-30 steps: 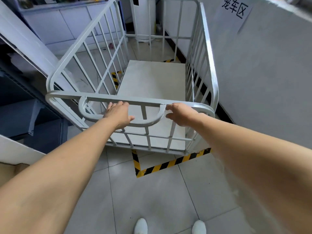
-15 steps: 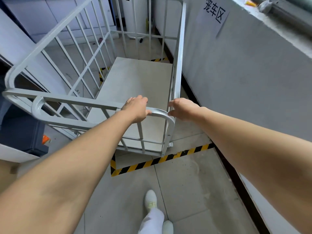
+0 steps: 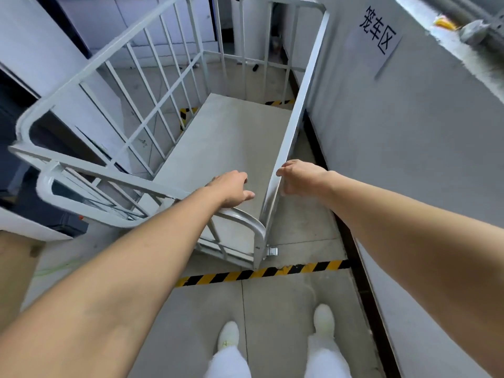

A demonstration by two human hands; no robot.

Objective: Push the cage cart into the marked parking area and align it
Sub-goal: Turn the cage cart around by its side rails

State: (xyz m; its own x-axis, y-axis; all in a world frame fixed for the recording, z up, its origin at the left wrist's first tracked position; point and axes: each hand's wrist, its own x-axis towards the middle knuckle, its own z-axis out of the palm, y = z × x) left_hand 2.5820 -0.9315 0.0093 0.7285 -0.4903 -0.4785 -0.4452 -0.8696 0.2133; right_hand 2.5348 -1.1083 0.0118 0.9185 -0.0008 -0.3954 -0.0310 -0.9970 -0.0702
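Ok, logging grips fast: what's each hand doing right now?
Left hand: closed over the cart's handle bar.
Right hand: gripping the cart's right top rail at the near corner.

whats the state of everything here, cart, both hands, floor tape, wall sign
cage cart: empty, upright, near end just inside the striped line, close beside the wall
left hand: resting on the cart's curved push handle
right hand: gripping the top rail at the cart's near right corner
floor tape: stuck flat, black and yellow, scuffed near the cart's corner
wall sign: pasted on the wall, lower corner lifting
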